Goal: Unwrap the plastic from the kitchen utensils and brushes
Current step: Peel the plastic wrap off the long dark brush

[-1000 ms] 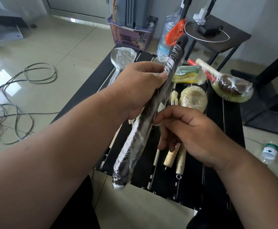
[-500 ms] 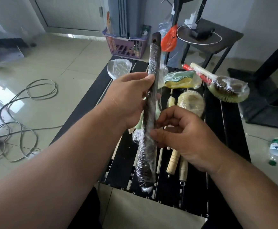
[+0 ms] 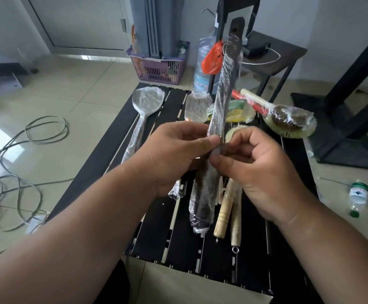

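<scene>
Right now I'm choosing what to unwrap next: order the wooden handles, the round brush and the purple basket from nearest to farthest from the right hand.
1. Wooden handles, just under the right hand.
2. Round brush, far right of the table.
3. Purple basket, on the floor beyond.

The long dark brush [image 3: 220,119] wears tight clear plastic film — glossy, finely wrinkled, streaked with white glare; its bristled lower end looks rough under the wrap. At its 9 o'clock the spoon [image 3: 144,110] shows shiny metal beneath crinkled film. The two handles [image 3: 226,210] at 5 o'clock are pale bare wood, matt and ringed with turned grooves. The slatted table [image 3: 99,148] is matt black — the floor tiles [image 3: 73,93] at 10 o'clock are smooth, glossy, mirror-bright.
</scene>
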